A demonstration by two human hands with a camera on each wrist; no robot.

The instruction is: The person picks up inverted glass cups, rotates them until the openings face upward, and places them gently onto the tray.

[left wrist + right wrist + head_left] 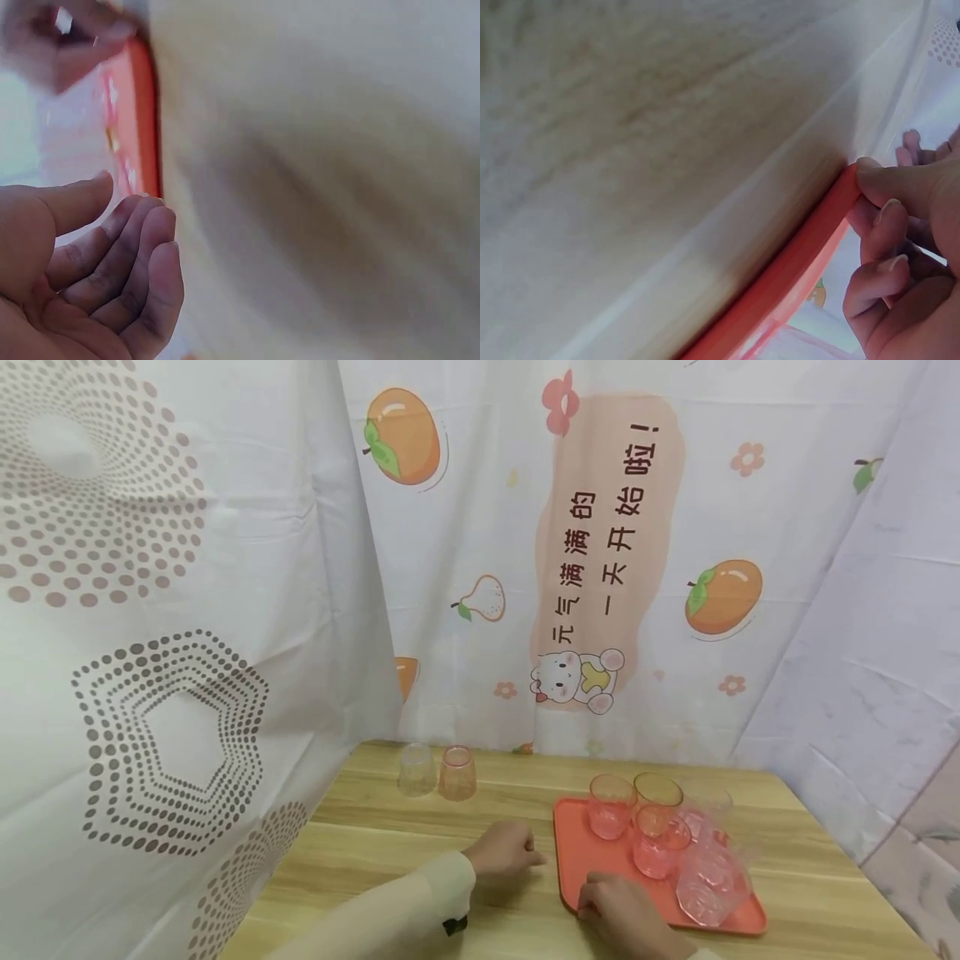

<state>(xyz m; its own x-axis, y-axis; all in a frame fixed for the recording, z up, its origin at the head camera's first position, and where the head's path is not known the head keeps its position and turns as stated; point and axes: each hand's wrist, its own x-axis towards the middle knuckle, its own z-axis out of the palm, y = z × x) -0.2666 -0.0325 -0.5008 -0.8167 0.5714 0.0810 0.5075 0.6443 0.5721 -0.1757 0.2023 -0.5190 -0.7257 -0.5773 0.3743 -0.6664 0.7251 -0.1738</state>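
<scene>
An orange-red tray (pixel 573 860) lies on the wooden table. My right hand (pixel 630 910) is at the tray's near-left corner. In the right wrist view its thumb and forefinger pinch the tray's rim (pixel 780 289). My left hand (pixel 506 850) hovers just left of the tray, apart from its edge. Its fingers (pixel 112 289) are loosely curled, with nothing in them. Several see-through glasses crowd the tray: an orange-rimmed glass (pixel 611 810), an amber-rimmed one (pixel 658 787), a reddish one (pixel 652 852) and a tilted clear one (pixel 708 889). Some overlap, partly hiding one another.
At the table's back left, a clear glass (pixel 416 770) and a pinkish glass (pixel 457 774) stand side by side, apparently upside down. Patterned curtains (pixel 480 677) enclose the table at the back and both sides.
</scene>
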